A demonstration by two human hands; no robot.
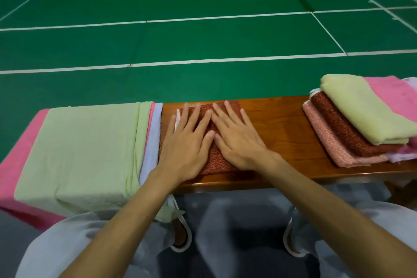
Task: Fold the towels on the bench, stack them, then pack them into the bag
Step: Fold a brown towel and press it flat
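Bench [282, 124] — bare wood beside rust towel [217, 161]

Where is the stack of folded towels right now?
Head view: the stack of folded towels, pale green on top, sits at the right end of the brown wooden bench, apart from the right hand.

No text, label or number seems readable on the bench [277, 124] or the stacked towels [361, 110] at its right end.
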